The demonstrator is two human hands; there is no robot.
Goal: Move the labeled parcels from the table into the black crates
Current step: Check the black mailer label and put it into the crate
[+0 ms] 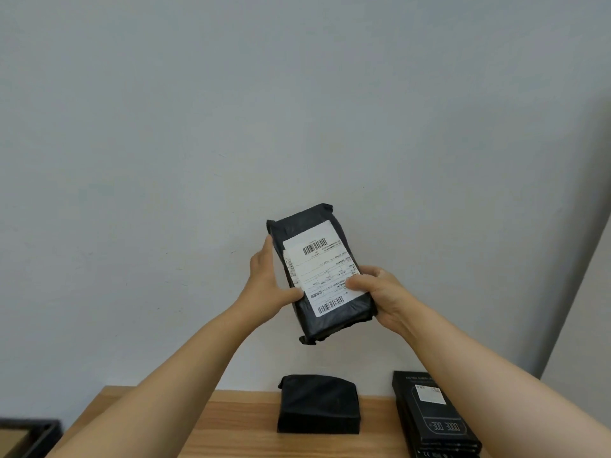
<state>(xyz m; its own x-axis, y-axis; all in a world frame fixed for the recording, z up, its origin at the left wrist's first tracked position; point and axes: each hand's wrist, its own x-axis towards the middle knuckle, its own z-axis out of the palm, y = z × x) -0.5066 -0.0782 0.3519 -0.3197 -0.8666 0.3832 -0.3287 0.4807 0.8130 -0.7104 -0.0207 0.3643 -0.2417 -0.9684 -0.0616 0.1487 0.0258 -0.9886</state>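
I hold a black plastic-wrapped parcel (322, 276) with a white barcode label up in front of the wall, its label facing me. My left hand (264, 285) grips its left edge, thumb on the front. My right hand (380, 292) grips its lower right corner, thumb pressed on the label. On the wooden table (231, 424) below lie a black wrapped parcel (319, 404) with no label showing and a flat black box (433, 414) with a small white label, partly hidden by my right forearm. A black crate's corner (39, 434) shows at the bottom left.
A plain grey-white wall fills most of the view behind the table. A lighter wall panel or door edge (588, 292) slants down at the far right. The crate stands left of the table's end, lower than the tabletop.
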